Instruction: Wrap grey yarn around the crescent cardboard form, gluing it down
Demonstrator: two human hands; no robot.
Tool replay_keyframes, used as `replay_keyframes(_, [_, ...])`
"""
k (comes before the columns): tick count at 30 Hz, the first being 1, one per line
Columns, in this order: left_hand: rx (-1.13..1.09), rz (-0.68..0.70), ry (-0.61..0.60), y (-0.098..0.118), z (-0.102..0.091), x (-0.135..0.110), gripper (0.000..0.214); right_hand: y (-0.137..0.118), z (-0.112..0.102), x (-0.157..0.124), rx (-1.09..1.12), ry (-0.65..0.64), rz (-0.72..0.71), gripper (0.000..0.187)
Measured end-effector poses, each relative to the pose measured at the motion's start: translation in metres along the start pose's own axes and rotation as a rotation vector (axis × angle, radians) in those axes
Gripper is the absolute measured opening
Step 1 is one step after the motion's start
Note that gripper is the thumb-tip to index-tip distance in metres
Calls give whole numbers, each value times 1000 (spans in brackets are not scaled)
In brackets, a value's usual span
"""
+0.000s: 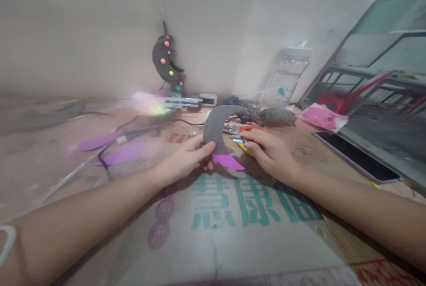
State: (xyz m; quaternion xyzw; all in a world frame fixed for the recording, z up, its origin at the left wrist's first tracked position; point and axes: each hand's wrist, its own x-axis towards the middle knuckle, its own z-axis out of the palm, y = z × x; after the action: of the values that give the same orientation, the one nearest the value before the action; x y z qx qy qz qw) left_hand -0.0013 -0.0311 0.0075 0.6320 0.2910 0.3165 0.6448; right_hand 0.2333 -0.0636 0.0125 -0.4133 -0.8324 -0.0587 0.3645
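Observation:
A crescent shape (216, 128), wound in grey yarn with a bare purple lower tip (229, 161), is upright in my left hand (186, 157). My left thumb presses its front near the lower end, and the fingers are behind it. To its right, my right hand (269, 155) has curled fingers around what looks like a yellow utility knife (245, 148) with a grey blade; my fingers partly hide it. Just beyond those fingers lie orange-handled scissors (254, 129). A skein of grey yarn (276, 117) rests behind them, a strand reaching toward the crescent's top.
A finished-looking grey crescent with coloured pompoms (163, 61) hangs against the wall. Purple crescent pieces (123, 155) and a clear rod lie left. A water bottle (288, 75), a pink packet (324, 117) and a phone (357, 155) are right. Printed cardboard (186, 250) covers the table.

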Motion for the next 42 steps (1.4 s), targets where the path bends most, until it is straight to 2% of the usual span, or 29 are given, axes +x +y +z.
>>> replay_keyframes(3, [1,-14,19,2,0,0,32,1,1,-1,1,78,24,31])
replay_keyframes(10, [5,-5,50,0,2,0,28,1,1,-1,-51,-42,-13,32])
replay_keyframes(13, [13,9,24,-2,2,0,27,-1,0,-1,-98,-70,-59,32])
replay_keyframes(19, [-6,3,43,-1,3,-1,29,-1,-1,-1,-106,-64,-70,30])
replay_keyframes(28, [-27,3,89,-1,4,-2,29,-1,-2,-1,-159,-46,-168,30])
replay_keyframes(35, [-33,19,90,0,4,-2,31,1,0,-1,-179,-28,-167,28])
replay_keyframes(42, [-8,6,74,3,3,-3,30,2,1,0,-142,-53,-103,29])
